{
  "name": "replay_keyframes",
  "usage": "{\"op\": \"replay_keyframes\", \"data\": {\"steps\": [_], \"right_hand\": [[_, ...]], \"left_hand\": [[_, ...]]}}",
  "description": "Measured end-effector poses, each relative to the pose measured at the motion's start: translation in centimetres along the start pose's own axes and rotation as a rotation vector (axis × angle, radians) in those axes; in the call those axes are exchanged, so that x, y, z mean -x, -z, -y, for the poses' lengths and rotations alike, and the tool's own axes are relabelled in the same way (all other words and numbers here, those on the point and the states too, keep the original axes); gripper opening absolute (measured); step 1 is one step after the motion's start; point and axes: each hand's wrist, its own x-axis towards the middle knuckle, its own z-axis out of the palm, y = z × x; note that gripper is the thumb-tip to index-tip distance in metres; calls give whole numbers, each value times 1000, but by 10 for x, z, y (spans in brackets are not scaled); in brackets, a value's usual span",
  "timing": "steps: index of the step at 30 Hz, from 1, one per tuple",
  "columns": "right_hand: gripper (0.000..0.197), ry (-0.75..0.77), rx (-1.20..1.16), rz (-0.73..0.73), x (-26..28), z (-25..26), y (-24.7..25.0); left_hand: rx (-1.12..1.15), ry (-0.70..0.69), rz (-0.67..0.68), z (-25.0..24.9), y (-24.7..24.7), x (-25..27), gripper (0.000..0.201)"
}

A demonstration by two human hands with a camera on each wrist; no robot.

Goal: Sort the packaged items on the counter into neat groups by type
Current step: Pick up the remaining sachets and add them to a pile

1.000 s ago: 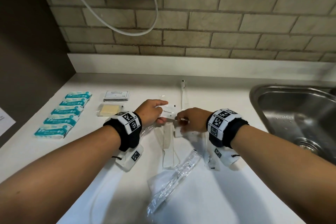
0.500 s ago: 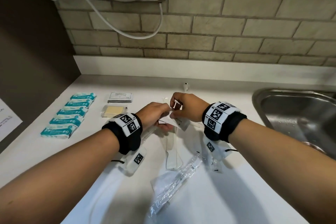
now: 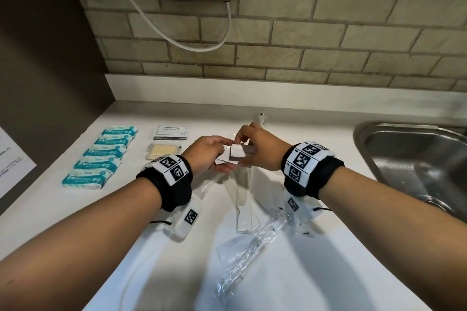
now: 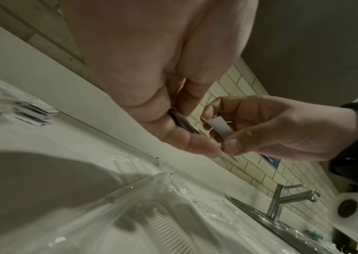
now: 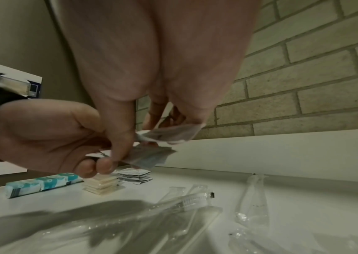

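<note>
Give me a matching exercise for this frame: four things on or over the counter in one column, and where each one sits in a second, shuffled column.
Things:
1. teal packets
2. shampoo sachets
3. small white sachet
4. wrapped toothbrush

Places:
A. pinched between the left hand and right hand, above the counter
B. in a row of five at the far left of the counter
C. lying diagonally on the counter, nearest the person, between the forearms
D. in a stack behind the pale yellow soap bars

Pairs: 1-B, 2-D, 3-A, 4-C
</note>
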Motion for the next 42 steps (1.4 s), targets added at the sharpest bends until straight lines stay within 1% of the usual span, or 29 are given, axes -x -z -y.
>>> {"op": "replay_keyframes", "data": {"steps": [2, 5, 7, 9, 11, 13, 14, 15, 17, 18, 20, 21, 23, 25, 27, 28, 31, 34, 37, 40, 42], "right_hand": [[51, 10, -22, -20, -1, 4, -2], [50, 31, -51, -52, -3, 11, -5], [48, 38, -74, -77, -4, 16, -7], [48, 36, -100, -87, -4, 20, -9], [53, 9, -165, -77, -4, 24, -12], [64, -17, -184, -64, -2, 27, -15], [66, -19, -152, -75, 1, 27, -17], [65, -18, -103, -95, 6, 27, -20], [52, -24, -14, -106, 20, 28, -26], [41, -27, 22, -56, 28, 29, -28], [22, -58, 110, 143, 44, 35, -34], [17, -78, 145, 238, 51, 40, -38], [18, -103, 160, 358, 64, 50, -47], [18, -95, 142, 420, 74, 55, -59], [24, -80, 173, 440, 80, 57, -70], [26, -79, 204, 426, 81, 56, -74], [23, -75, 294, 391, 84, 52, -83], [22, -48, 375, 411, 85, 49, -90], [24, -59, 383, 434, 83, 49, -91], [25, -63, 346, 428, 78, 49, -89], [27, -38, 340, 404, 74, 51, -87]], "left_hand": [[10, 2, -1, 1, 4, 2, 35], [34, -6, -11, 3, 10, 4, 34], [72, -26, -30, 2, 13, 7, 28], [115, -38, -3, 1, 16, 10, 20], [57, -37, 63, 3, 21, 14, 14], [-34, -36, 96, 9, 27, 16, 26], [-61, -36, 94, 11, 30, 17, 30], [-68, -32, 84, 14, 32, 19, 32], [-71, -27, 50, 18, 38, 20, 34], [-79, -26, 27, 19, 40, 20, 36], [-86, -26, 0, 21, 44, 20, 39], [-84, -28, -4, 20, 44, 19, 39], [-74, -32, 1, 18, 43, 21, 37], [-72, -37, -1, 17, 41, 21, 36], [-79, -45, 0, 18, 39, 22, 36], [-82, -49, 3, 19, 38, 22, 36], [-81, -53, 18, 23, 31, 27, 36], [-81, -41, 20, 26, 28, 31, 44], [-74, -24, 12, 27, 33, 31, 51], [-68, -10, -7, 28, 38, 31, 52], [-73, -4, -16, 27, 40, 33, 50]]}}
